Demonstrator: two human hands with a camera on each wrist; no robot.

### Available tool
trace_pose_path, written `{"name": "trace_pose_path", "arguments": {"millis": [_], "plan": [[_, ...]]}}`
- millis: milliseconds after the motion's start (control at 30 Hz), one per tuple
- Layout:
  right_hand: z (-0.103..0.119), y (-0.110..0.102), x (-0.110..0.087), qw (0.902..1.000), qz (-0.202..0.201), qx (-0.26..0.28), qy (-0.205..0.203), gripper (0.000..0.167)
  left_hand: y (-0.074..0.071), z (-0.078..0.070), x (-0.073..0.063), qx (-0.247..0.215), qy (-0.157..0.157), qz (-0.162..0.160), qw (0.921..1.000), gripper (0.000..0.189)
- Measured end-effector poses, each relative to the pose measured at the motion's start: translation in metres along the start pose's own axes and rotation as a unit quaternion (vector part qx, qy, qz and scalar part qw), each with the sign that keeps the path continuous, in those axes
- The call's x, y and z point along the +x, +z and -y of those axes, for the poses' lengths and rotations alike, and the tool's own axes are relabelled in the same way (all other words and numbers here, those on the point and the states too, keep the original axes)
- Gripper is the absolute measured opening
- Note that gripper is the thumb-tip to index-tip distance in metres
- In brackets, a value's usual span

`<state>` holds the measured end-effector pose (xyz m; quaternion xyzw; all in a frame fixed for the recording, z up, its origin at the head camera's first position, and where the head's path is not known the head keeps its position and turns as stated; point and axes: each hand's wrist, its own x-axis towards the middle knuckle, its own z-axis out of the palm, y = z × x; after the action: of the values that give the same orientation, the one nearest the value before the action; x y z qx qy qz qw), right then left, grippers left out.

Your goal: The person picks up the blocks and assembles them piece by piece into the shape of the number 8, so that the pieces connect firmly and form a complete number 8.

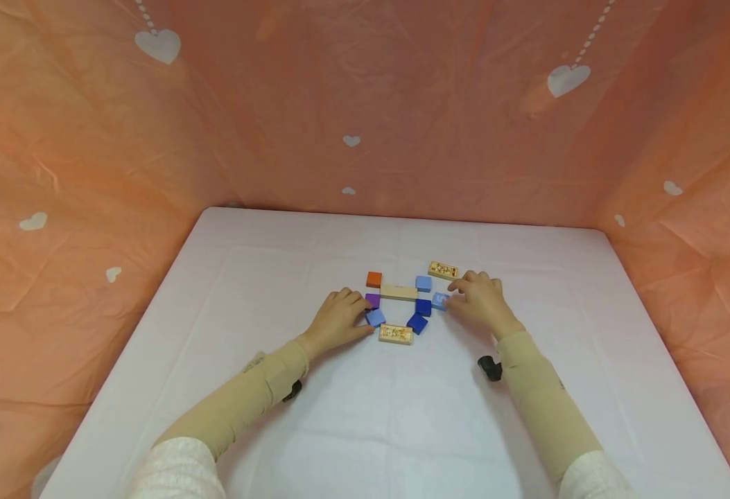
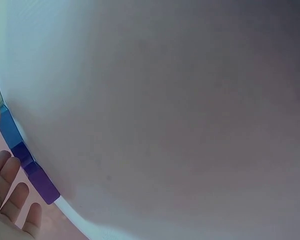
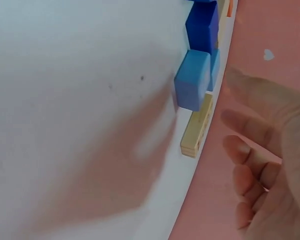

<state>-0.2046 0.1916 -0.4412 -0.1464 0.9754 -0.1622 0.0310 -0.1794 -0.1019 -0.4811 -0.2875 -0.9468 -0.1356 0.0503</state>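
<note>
My left hand (image 1: 338,319) rests by the left side of a block arrangement, its thumb and fingertips right at a light blue block (image 1: 375,317) and a purple block (image 1: 372,300). In the left wrist view its fingers (image 2: 12,175) are spread and loosely bent beside the blocks. My right hand (image 1: 478,302) hovers at the right side, fingertips close to a light blue block with a pale mark (image 1: 440,301). The right wrist view has this blue block (image 3: 192,82) standing apart from the loosely bent fingers (image 3: 247,125), nothing between them.
A plain wooden plank (image 1: 398,292) lies between an orange block (image 1: 374,278) and a light blue block (image 1: 423,283). Two dark blue blocks (image 1: 423,307) stand below right. Printed wooden tiles lie at the front (image 1: 396,334) and back right (image 1: 443,270). Orange cloth (image 1: 402,104) hangs behind the white table (image 1: 365,430).
</note>
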Motion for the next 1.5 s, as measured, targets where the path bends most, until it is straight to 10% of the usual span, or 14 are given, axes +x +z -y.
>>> {"name": "trace_pose_path", "arguments": {"millis": [800,1067,1500], "plan": [[-0.001,0.019,0.003,0.9998,-0.003,-0.019,0.005,0.032,-0.003,0.008,-0.003,-0.002,-0.020,0.000,0.9998,0.039],[-0.001,0.020,0.003,0.9998,-0.009,-0.018,0.008,0.031,-0.008,0.018,-0.002,-0.005,-0.010,-0.051,0.9986,0.028],[-0.002,0.022,0.002,0.9992,-0.026,-0.031,0.003,0.029,-0.015,0.022,-0.002,0.031,-0.112,-0.046,0.9921,0.034]]}}
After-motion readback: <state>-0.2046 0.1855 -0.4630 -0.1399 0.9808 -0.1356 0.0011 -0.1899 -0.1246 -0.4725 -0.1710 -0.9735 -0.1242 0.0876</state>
